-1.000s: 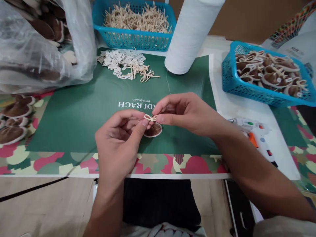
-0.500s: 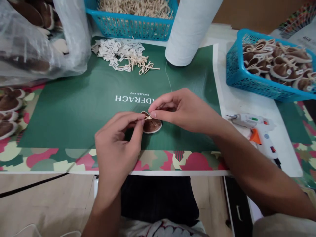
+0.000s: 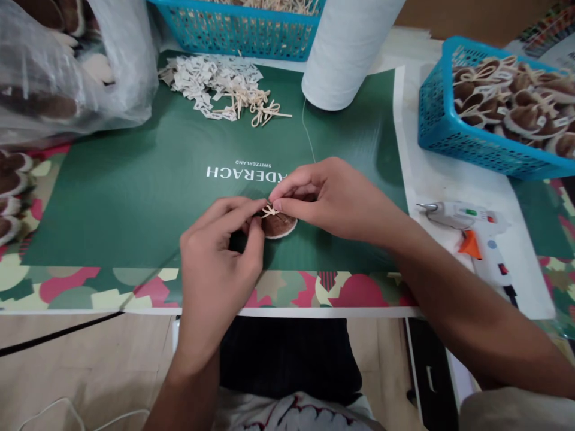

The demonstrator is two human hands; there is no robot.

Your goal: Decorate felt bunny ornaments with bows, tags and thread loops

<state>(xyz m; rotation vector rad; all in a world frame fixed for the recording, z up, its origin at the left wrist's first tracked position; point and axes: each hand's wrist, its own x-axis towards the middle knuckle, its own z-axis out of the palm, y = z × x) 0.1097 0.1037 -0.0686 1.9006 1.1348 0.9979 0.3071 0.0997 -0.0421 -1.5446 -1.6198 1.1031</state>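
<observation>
A small brown piece with a white fuzzy edge lies on the green sheet, with a cream bow on its top. My left hand pinches at the left side of the piece and bow, thumb and index finger close together. From the right, my right hand has thumb and index finger closed at the bow's upper end. What lies between those fingertips is too small to make out. A thin thread runs from the white spool down to behind my right hand.
Small white labels and cream bows lie at the back. A blue basket stands behind them, another basket holds brown pieces at right. A glue gun lies below it; a plastic bag is at left.
The view has shifted slightly, so the baskets and labels sit higher in it. My left fingertips have moved a little around the bow; my right hand stays almost where it was.
</observation>
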